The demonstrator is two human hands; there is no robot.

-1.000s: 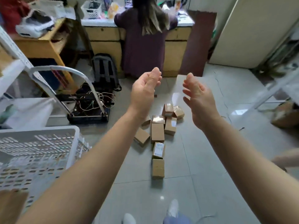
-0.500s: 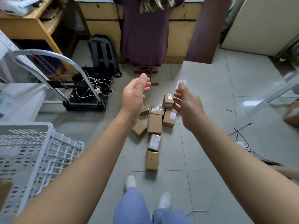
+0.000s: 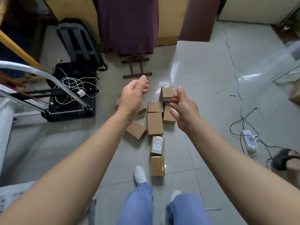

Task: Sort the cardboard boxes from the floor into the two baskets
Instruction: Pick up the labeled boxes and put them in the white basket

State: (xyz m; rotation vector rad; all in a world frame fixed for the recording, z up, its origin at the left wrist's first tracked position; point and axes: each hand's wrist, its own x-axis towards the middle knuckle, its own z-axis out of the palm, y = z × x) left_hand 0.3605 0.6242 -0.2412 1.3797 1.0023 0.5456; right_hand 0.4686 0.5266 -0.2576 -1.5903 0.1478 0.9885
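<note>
Several small brown cardboard boxes lie in a loose cluster on the grey tiled floor ahead of my feet. The nearest box [image 3: 157, 166] is plain, and the one behind it [image 3: 157, 145] bears a white label. A larger box [image 3: 155, 124] lies further on, and a far one [image 3: 167, 92] stands at the back. My left hand [image 3: 133, 98] and my right hand [image 3: 184, 109] hover above the cluster, palms facing each other, fingers relaxed, holding nothing. A white slatted basket [image 3: 9, 194] shows only as a corner at the lower left.
A black tray of tangled wires [image 3: 71, 96] under a white curved frame stands to the left. A backpack [image 3: 79, 41] leans at the back. A person in a dark purple garment [image 3: 128, 25] stands at a cabinet. A power strip with cables [image 3: 249, 140] and a sandalled foot [image 3: 285, 159] are on the right.
My view has tilted down and moved closer to the boxes. Both hands have dropped lower over the cluster, and the basket has slid nearly out of view at the left.
</note>
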